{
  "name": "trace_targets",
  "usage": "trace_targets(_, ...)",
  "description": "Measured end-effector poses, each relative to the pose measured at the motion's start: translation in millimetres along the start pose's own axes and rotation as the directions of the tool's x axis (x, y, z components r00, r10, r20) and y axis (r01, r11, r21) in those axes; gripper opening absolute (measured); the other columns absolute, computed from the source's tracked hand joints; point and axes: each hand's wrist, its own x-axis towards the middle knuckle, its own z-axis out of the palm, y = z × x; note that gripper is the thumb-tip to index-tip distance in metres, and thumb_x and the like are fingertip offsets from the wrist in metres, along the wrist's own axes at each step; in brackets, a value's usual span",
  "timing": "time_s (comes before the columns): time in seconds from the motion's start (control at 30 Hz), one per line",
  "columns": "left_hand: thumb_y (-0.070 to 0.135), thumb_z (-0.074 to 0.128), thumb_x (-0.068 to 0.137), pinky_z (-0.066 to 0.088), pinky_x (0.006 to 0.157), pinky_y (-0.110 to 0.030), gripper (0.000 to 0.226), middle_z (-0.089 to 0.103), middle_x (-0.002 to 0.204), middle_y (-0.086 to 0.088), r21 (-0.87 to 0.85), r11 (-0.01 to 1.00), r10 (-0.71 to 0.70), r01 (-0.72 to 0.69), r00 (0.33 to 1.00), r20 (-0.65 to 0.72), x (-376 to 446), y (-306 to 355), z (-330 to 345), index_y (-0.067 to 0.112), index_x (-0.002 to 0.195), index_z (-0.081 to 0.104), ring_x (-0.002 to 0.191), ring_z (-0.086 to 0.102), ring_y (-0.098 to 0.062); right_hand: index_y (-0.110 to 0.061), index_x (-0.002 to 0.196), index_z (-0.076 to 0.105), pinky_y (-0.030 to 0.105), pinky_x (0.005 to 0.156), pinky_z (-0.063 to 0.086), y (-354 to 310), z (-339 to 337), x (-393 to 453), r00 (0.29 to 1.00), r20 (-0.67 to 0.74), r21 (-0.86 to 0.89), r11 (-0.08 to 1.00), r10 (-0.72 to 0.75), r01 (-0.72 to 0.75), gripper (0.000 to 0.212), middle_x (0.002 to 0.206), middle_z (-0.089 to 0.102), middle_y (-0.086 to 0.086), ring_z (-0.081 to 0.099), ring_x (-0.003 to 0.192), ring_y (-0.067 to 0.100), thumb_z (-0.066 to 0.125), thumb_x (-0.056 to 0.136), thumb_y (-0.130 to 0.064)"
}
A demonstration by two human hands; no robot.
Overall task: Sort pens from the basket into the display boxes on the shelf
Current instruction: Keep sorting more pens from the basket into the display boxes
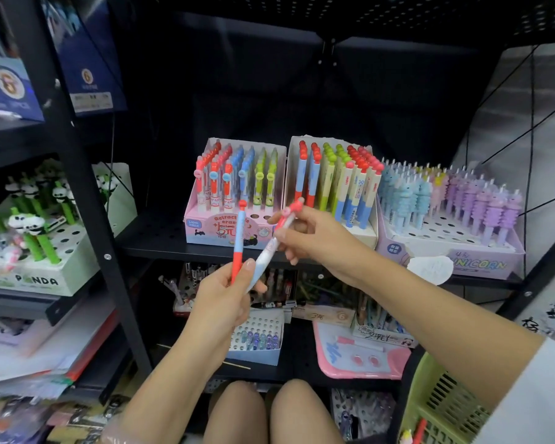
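On shelf, pink box (205, 233) part-filled, left hand (220, 298) grip holding red-blue pen (238, 248), right hand (311, 233) pinching pink pen (274, 243).

At nine o'clock a white PANDA box (42, 277) holds green panda-topped pens (36, 232); at ten o'clock dark blue packages (87, 65) hang from the rack; at five o'clock lies a pink tray (359, 363); at eight o'clock a stack of papers and folders (45, 350) is piled; bare knees (269, 411) show at six o'clock.
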Motion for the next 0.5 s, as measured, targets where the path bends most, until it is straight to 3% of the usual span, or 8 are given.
trace_targets(0.1, 0.027, 0.057, 0.09, 0.025, 0.033, -0.016, 0.017, 0.052, 0.06, -0.005, -0.047, 0.999, 0.01, -0.013, 0.998, -0.058, 2.1, 0.4, -0.8, 0.011, 0.086, 0.063, 0.036, 0.025, -0.007, -0.01, 0.087, 0.061, 0.02, 0.057, 0.053, 5.4, 12.2, 8.2, 0.988, -0.155, 0.051, 0.999, -0.003, 0.011, 0.004, 0.067, 0.063, -0.001, 0.059, 0.055, 0.007, 0.059, 0.09, -0.013)
trace_targets(0.23, 0.027, 0.051, 0.094, 0.024, 0.033, -0.017, 0.018, 0.05, 0.069, -0.01, -0.066, 0.997, 0.033, -0.041, 0.993, -0.109, 3.3, 2.0, -4.8, 0.014, 0.09, 0.063, 0.037, 0.025, -0.006, -0.015, 0.084, 0.06, 0.019, 0.058, 0.054, -5.0, 21.8, 21.5, 0.962, -0.257, -0.03, 0.995, -0.095, 0.09, 0.007, 0.067, 0.062, 0.0, 0.06, 0.054, 0.005, 0.058, 0.091, -0.013)
trace_targets(0.37, 0.025, 0.04, 0.099, 0.024, 0.031, -0.016, 0.026, 0.059, 0.07, -0.003, -0.142, 0.99, -0.026, 0.001, 0.985, -0.169, 7.0, 1.2, -11.2, 0.011, 0.1, 0.062, 0.036, 0.03, -0.004, -0.02, 0.08, 0.052, 0.019, 0.061, 0.055, -32.0, 12.5, 51.0, 0.807, -0.481, -0.247, 0.936, -0.342, 0.25, 0.014, 0.072, 0.061, -0.002, 0.06, 0.057, 0.0, 0.055, 0.092, -0.014)
trace_targets(0.43, 0.023, 0.036, 0.101, 0.025, 0.031, -0.016, 0.027, 0.06, 0.068, -0.003, -0.168, 0.986, -0.049, 0.022, 0.986, -0.158, 7.3, 0.0, -13.6, 0.011, 0.1, 0.061, 0.036, 0.032, -0.005, -0.021, 0.077, 0.049, 0.022, 0.065, 0.056, -35.7, 12.1, 66.3, 0.776, -0.477, -0.39, 0.89, -0.413, 0.234, 0.017, 0.075, 0.063, 0.0, 0.061, 0.062, 0.004, 0.056, 0.092, -0.016)
trace_targets(0.5, 0.022, 0.035, 0.101, 0.025, 0.032, -0.016, 0.026, 0.061, 0.065, -0.003, -0.174, 0.985, -0.04, 0.014, 0.988, -0.149, 6.7, 0.0, -15.9, 0.013, 0.099, 0.06, 0.036, 0.032, -0.005, -0.015, 0.081, 0.051, 0.027, 0.069, 0.055, -28.9, 17.4, 78.8, 0.833, -0.402, -0.498, 0.854, -0.38, 0.15, 0.013, 0.078, 0.064, 0.005, 0.063, 0.067, 0.013, 0.055, 0.093, -0.018)
